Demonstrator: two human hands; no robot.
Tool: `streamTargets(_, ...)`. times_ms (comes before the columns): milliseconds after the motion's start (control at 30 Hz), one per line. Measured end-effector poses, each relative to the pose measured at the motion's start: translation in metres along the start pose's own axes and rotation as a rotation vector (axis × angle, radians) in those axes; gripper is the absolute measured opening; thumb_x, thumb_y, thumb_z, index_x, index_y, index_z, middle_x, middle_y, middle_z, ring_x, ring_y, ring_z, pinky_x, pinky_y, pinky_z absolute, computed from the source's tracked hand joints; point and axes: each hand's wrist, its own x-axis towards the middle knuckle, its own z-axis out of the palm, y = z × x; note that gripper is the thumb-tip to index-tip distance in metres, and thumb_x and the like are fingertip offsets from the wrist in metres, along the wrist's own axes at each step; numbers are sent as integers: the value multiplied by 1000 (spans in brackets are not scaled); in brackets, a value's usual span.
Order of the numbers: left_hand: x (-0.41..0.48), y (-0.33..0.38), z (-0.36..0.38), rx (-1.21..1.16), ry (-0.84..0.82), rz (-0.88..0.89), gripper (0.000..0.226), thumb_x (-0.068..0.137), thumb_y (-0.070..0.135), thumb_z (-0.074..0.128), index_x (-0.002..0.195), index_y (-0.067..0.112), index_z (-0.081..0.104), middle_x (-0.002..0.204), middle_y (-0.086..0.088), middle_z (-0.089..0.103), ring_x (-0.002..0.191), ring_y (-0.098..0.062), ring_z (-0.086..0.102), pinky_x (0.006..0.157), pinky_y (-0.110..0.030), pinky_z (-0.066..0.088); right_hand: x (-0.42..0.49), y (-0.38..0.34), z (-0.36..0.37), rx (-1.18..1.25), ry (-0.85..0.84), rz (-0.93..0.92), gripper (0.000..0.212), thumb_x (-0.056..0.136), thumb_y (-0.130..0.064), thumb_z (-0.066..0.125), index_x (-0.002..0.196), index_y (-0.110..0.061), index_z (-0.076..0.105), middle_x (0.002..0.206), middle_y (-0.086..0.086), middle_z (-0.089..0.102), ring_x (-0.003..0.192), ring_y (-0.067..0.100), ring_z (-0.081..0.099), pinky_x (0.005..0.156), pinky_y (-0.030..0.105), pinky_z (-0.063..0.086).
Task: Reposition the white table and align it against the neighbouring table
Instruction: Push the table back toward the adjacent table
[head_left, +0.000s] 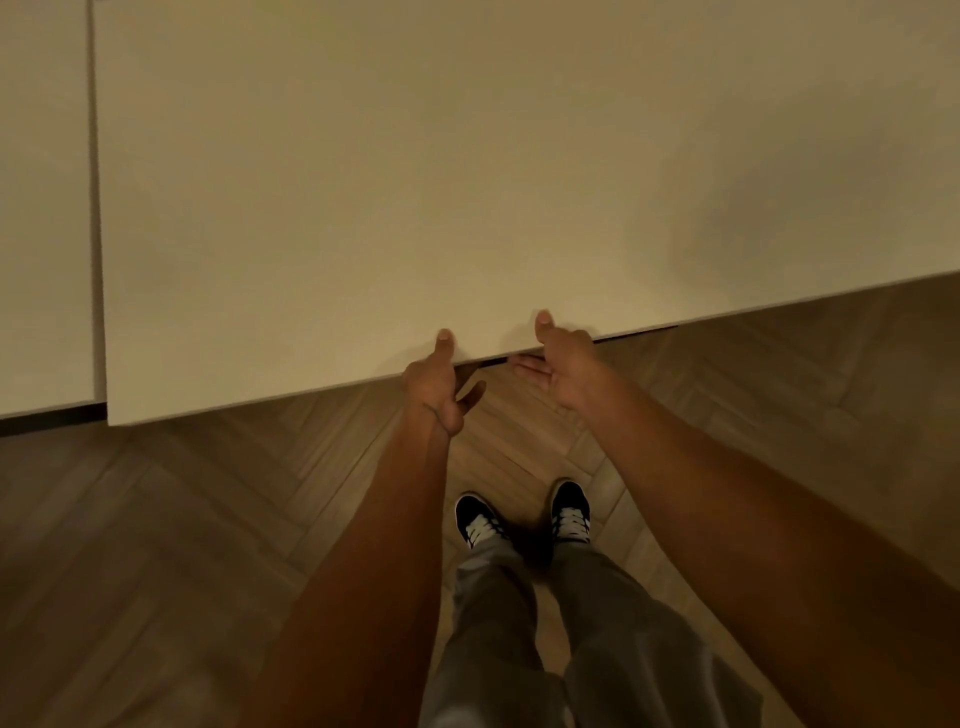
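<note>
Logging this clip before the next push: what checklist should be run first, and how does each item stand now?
1. Left hand grip on the white table near edge: ok, thumb on top.
2. Right hand grip: ok, thumb on top, fingers beneath.
3. Side seam with the neighbouring table: ok, only a thin line shows.
4. Near edges flush: not ok, the white table's corner sticks out toward the person.
5. Legs free to slide: cannot tell, hidden under the top.
</note>
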Motion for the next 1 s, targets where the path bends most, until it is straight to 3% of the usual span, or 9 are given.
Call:
streamTargets(133,3,-2,-7,-79,-36,11,30,102,36,62,124,15,58,113,-8,68,95,-22,71,68,-36,61,-2,5,1,28,5,0,51,101,-44,54,134,-6,52,124,15,65,84,21,71,65,37,61)
streamTargets(233,7,-1,-20,-128,-33,20,33,102,41,61,125,19,57,120,-6,66,88,-19,71,69,-35,60,-5,11,5,103,-7,12,52,100,-47,54,136,-10,51,119,13,64,88,23,71,65,38,59)
streamTargets(400,16,10,-50,-142,-17,51,20,99,43,65,106,24,64,103,0,68,85,-14,67,79,-35,58,-10,16,22,102,-28,30,55,97,-50,57,135,-11,51,124,16,63,92,24,70,62,36,59)
streamTargets(533,15,17,-70,-150,-5,65,36,97,43,67,124,19,66,114,-4,70,91,-17,69,73,-35,59,-14,31,46,48,-101,71,48,97,-42,62,132,-10,55,114,16,66,93,24,70,76,38,59)
streamTargets(600,13,19,-75,-157,-15,65,44,96,42,68,131,16,64,122,-7,70,95,-18,70,71,-35,58,-16,39,61,15,-120,77,46,97,-37,64,132,-8,56,113,14,67,91,23,70,75,36,58)
streamTargets(800,2,27,-78,-107,-59,64,45,99,39,65,133,9,62,104,-7,71,92,-20,69,79,-36,56,-11,41,87,-42,-93,90,48,97,-34,66,136,-8,55,118,17,67,85,23,71,63,36,58)
streamTargets(900,4,30,-78,-93,-62,64,38,100,36,65,126,8,63,101,-8,70,95,-24,68,83,-39,57,-11,40,90,-37,-76,99,50,97,-35,64,137,-7,53,120,17,66,85,23,71,63,36,58)
streamTargets(1000,7,32,-78,-89,-58,56,32,101,32,65,121,7,63,97,-8,69,86,-22,68,87,-43,57,-13,42,91,-17,-76,93,50,98,-35,62,137,-6,52,121,17,65,84,23,69,65,36,58)
